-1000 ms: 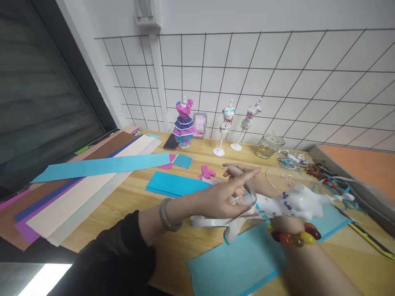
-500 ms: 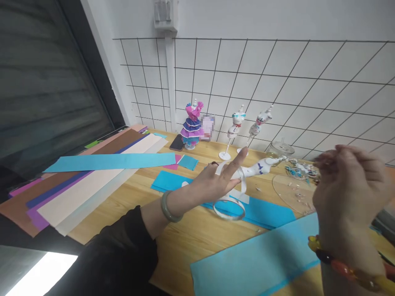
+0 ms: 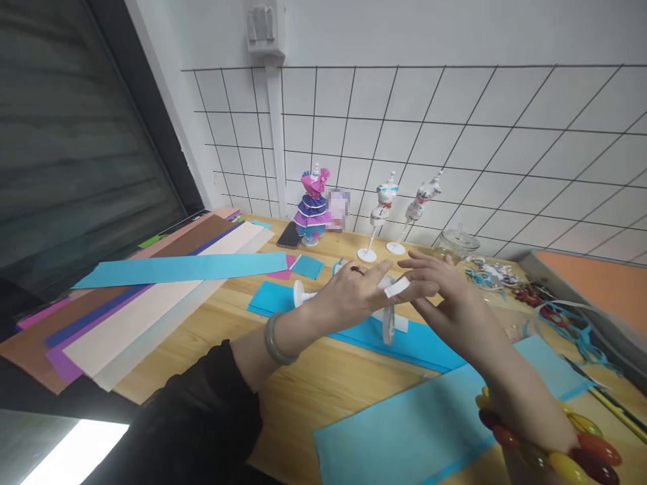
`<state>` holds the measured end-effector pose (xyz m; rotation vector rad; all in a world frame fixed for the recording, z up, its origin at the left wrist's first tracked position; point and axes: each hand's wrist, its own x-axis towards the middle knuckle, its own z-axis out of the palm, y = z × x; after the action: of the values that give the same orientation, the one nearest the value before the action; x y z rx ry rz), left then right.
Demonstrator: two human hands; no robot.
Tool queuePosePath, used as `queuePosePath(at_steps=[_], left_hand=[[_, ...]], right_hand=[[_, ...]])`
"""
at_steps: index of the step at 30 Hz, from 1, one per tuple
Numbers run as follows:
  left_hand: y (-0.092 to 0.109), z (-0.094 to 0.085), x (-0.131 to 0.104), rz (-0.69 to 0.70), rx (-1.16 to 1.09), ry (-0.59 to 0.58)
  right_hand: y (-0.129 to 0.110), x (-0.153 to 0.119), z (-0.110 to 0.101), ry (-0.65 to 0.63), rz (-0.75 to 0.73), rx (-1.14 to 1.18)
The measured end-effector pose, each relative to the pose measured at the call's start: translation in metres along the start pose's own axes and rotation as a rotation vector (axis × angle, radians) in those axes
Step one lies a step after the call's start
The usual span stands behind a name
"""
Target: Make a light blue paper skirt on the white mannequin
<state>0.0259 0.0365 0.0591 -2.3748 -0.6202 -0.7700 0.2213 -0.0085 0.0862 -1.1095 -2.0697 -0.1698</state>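
My left hand [image 3: 351, 291], wearing a jade-green bangle, is curled around a small white mannequin on a stand. The mannequin's round base [image 3: 299, 294] shows left of the wrist; most of its body is hidden behind my hands. Below the left fingers hangs a roll of white tape [image 3: 388, 325], seen nearly edge-on. A short white strip [image 3: 397, 287] lies at the fingertips where the hands meet. My right hand [image 3: 442, 289], with a beaded bracelet, reaches in from the right with fingers apart, close to that strip. Blue crepe paper [image 3: 429, 347] lies beneath.
A ruffled dress form [image 3: 312, 209] and two mannequins [image 3: 385, 209] stand at the back near a phone [image 3: 289, 236]. Long paper strips [image 3: 151, 316] cover the left. A light-blue sheet [image 3: 404, 424] lies in front; scissors [image 3: 581, 330] and a glass jar [image 3: 457, 242] are at right.
My right hand has come down and left, from raised with fingers pinched to beside my left hand. The mannequin's torso is now mostly hidden, and the tape roll has turned edge-on.
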Motion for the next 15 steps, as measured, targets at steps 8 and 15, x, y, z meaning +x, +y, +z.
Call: queuePosePath(at_steps=[8,15], left_hand=[[-0.017,-0.005,0.003,-0.126,-0.148,0.016],[-0.031,-0.022,0.005,-0.232,-0.249,0.002]], right_hand=[[0.001,0.004,-0.004,0.019,0.015,0.111],[-0.008,0.008,-0.008,0.050,-0.256,-0.104]])
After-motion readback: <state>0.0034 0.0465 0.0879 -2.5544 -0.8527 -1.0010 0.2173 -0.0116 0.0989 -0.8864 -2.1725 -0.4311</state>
